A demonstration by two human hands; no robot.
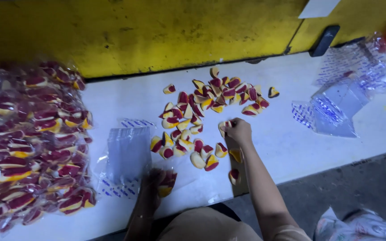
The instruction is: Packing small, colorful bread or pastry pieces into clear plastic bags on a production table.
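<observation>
The right hand (238, 130) is out over the white table (300, 147), fingers pinched together on one red-and-yellow wedge candy (224, 125) at the near edge of the loose pile (211, 107). So that candy's sitting right in the fingertips, basically touching the rest of the scatter. A few strays lie just beside the forearm, toward the table's front edge.

The left hand (157, 185) is down by the front edge of the table, closed around a small clear bag (166, 182) with a couple of candies already in it. It's dim down there, so how many are inside is hard to say.

Just beside that hand, to the left, lies a stack of empty clear bags (128, 154) with blue print along the ends. Further left is a big heap of packed bags (32, 143), all full of the same candy, taking up that whole end of the table.

Over on the right, well apart from both hands, more clear plastic (345, 98) is piled loosely. Behind everything runs a yellow wall (148, 31), with a dark flat thing (325, 40) leaning against it.
</observation>
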